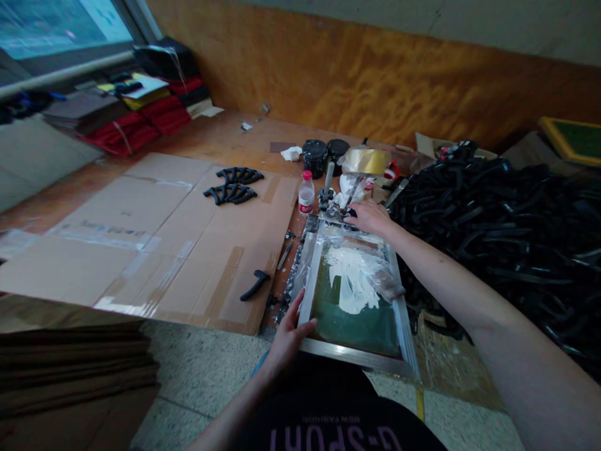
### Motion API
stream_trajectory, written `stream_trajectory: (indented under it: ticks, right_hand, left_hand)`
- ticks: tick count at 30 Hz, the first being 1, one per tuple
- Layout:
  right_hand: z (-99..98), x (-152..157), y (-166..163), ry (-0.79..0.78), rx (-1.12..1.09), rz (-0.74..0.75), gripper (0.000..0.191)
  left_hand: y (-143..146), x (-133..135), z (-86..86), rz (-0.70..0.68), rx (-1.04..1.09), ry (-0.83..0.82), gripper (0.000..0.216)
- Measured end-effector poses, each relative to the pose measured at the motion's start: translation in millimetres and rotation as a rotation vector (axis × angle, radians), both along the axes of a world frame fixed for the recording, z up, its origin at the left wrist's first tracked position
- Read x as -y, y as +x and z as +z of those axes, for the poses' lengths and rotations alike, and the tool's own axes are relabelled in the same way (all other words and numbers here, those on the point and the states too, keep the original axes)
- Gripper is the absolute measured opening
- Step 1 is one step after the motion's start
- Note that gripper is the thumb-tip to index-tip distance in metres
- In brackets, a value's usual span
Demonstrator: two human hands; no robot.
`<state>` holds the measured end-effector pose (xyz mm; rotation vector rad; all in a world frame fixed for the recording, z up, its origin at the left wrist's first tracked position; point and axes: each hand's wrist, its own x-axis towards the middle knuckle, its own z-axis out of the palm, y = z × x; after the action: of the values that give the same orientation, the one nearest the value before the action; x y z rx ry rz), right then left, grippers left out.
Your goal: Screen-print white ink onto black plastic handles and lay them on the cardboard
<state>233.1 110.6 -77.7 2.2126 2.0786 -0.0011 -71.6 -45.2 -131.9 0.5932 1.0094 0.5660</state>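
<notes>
A metal-framed printing screen (404, 326) lies in front of me, green mesh smeared with white ink (352, 282). A squeegee (387, 285) rests on the mesh at the right. My left hand (288, 332) grips the near left corner of the frame, thumb on the rail. My right hand (370, 216) reaches to the far end of the frame, fingers bent down on its top edge beside crumpled white rags.
A big heap of black plastic parts (507, 232) fills the right. Flattened cardboard (154, 238) covers the left, with several black curved parts (232, 185) and one loose part (255, 284). A water bottle (306, 194), black ink tubs (323, 156) and a tape roll (364, 161) stand behind the frame.
</notes>
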Motion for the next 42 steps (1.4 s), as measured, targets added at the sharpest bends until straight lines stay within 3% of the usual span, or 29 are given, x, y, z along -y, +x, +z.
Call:
stream_trajectory:
  ticks: [2, 4, 9, 11, 13, 18, 20, 24, 27, 30, 34, 36, 39, 42]
  right_hand:
    - [-0.4, 0, 9, -0.033, -0.011, 0.122, 0.037]
    - [-3.8, -2, 9, -0.038, 0.012, 0.102, 0.036]
    - [-14.1, -9, -20, 0.057, 0.041, -0.269, 0.046]
    - [-13.2, -9, -26, 0.076, 0.025, -0.336, 0.049]
    - [-8.9, -7, -21, 0.079, 0.018, -0.283, 0.051]
    - [-0.2, 1, 5, -0.006, -0.067, 0.088, 0.037]
    - [-3.2, 0, 4, -0.017, -0.057, 0.043, 0.036]
    - [-15.5, -8, -17, 0.060, -0.006, -0.223, 0.043]
    - [-19.8, -12, -26, 0.094, -0.001, -0.300, 0.043]
    - [-17.8, -9, -16, 0.080, 0.008, -0.231, 0.046]
    - [-14.9, -5, 10, 0.030, -0.056, 0.083, 0.041]
    - [-15.6, -5, 17, 0.005, -0.063, 0.158, 0.038]
    - [-17.6, -5, 12, 0.028, -0.004, 0.129, 0.039]
    - [-20.0, -3, -2, 0.065, 0.036, 0.006, 0.043]
  left_hand:
    - [-1, 0, -1.2, -0.007, 0.003, 0.007, 0.088]
    - [-1, 0, -2.3, -0.004, -0.001, 0.014, 0.087]
    - [-1, 1, -2.4, 0.002, 0.020, 0.012, 0.088]
    - [0, 2, -2.6, 0.003, 0.033, 0.011, 0.088]
    - [-1, 2, -3.4, 0.008, 0.051, 0.015, 0.088]
    - [0, 2, -5.6, 0.018, 0.062, 0.035, 0.085]
    - [0, 1, -5.9, 0.026, 0.048, 0.052, 0.084]
    - [-1, 1, -6.2, 0.025, 0.024, 0.038, 0.084]
    - [0, 0, -6.4, 0.020, 0.019, 0.024, 0.086]
    - [0, 0, -6.1, 0.011, 0.018, 0.022, 0.087]
    - [0, 0, -5.7, 0.015, 0.016, 0.028, 0.085]
    - [0, 0, -6.0, 0.018, 0.025, 0.019, 0.085]
    - [0, -1, -6.9, 0.019, 0.040, 0.001, 0.085]
    - [1, -2, -7.1, 0.015, 0.010, -0.012, 0.087]
